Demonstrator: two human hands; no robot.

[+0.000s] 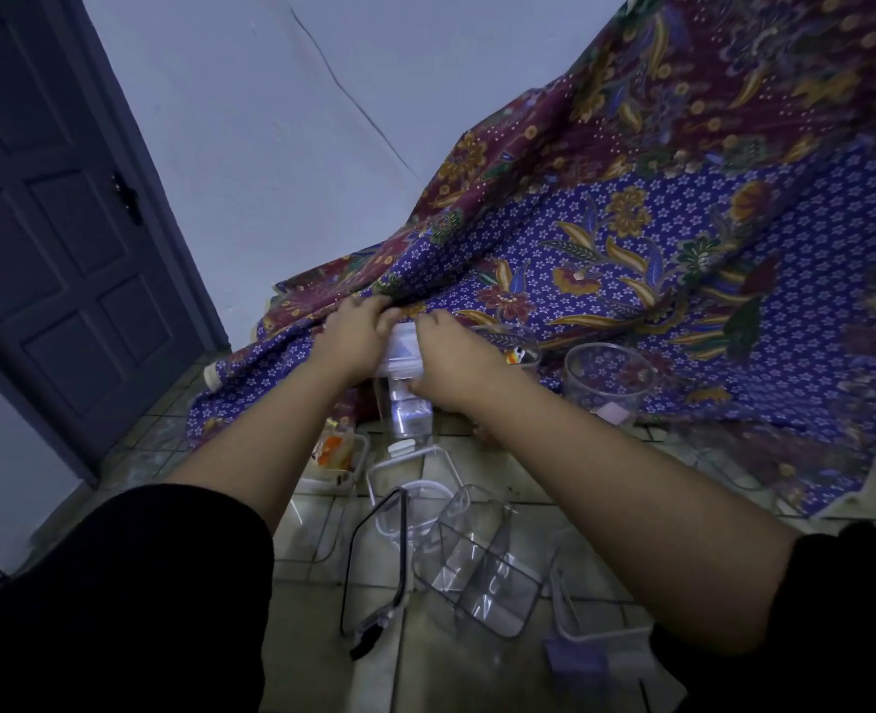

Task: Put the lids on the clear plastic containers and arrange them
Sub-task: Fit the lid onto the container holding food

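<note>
Left hand (356, 334) and right hand (446, 360) both clasped on white lid (402, 347) atop upright clear container (406, 411) on tiled floor (323, 599), batik cloth (683, 259) just behind.

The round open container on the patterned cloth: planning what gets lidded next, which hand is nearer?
Right. The right hand lies just left of the round open container; the left hand lies farther left, beyond the lid both hold.
</note>
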